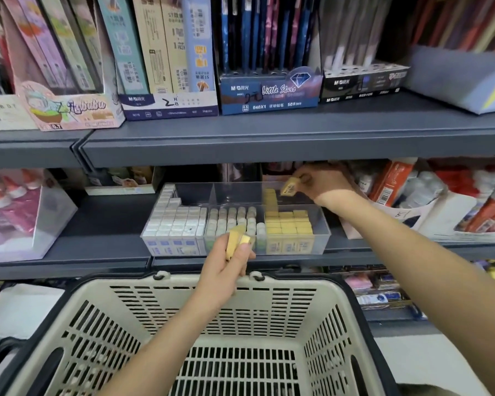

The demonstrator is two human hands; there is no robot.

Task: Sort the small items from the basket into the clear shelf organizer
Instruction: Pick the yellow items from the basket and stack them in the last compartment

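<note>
The fingers (pixel 303 175) of the right hand (pixel 323 182) are pinching a small yellow rectangular box (pixel 289 187) and holding it tilted above the back of the right compartment of the clear plastic shelf organizer (pixel 325 227). Rows of matching yellow boxes (pixel 289 222) are standing upright in that compartment. The left hand (pixel 226 267) is hovering just in front of the organizer, above the far rim of the cream slotted plastic basket (pixel 212 281), with its thumb and fingers (pixel 245 249) clamping two more yellow boxes (pixel 235 242). White boxes (pixel 175 221) are filling the organizer's left compartment and pale capped tubes (pixel 232 220) the middle one. The organizer is sitting on a dark grey metal shelf (pixel 97 224). On the shelf above, a blue display carton (pixel 269 94) is showing "M&G", "Little Stars", "840X1" and "0.5". A white and navy carton (pixel 169 105) beside it is showing "M&G" and handwritten "2B".
</note>
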